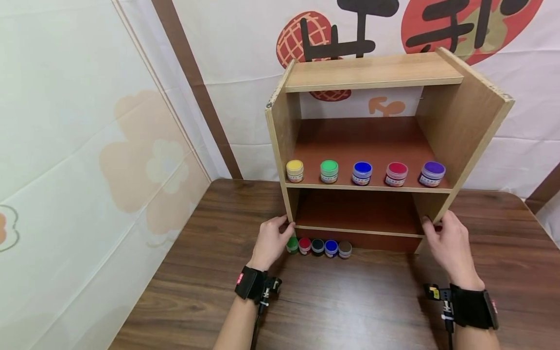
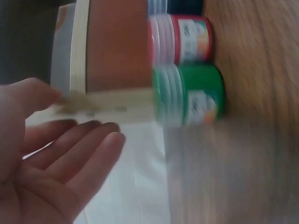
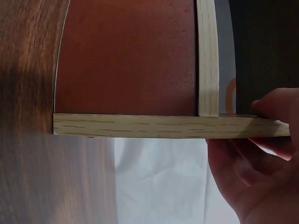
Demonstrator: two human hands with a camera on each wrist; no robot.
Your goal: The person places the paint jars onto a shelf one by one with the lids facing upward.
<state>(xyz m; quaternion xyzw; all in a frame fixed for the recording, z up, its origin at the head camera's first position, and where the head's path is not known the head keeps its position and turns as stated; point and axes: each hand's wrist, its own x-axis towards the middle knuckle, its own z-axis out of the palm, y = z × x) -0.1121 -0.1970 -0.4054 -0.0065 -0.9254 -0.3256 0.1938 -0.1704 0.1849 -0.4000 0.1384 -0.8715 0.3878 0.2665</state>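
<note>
A small wooden shelf unit (image 1: 372,188) with reddish-brown boards stands upright on the table. My left hand (image 1: 270,239) grips the lower front edge of its left side panel (image 2: 133,105), thumb on the inner face and fingers outside. On the opposite side, my right hand (image 1: 448,243) pinches the right side panel (image 3: 131,126) the same way, just above the bottom board (image 3: 209,56). Close by the left fingers, a green jar (image 2: 194,95) heads a row of several small jars in front of the base, beside a red jar (image 2: 182,39).
On the middle shelf sit several lidded jars, from a yellow jar (image 1: 295,171) at left to a purple jar (image 1: 432,174) at right. A brown jar (image 1: 344,249) ends the front row. Behind the brown wooden table (image 1: 350,301) hangs a printed white cloth (image 1: 245,58).
</note>
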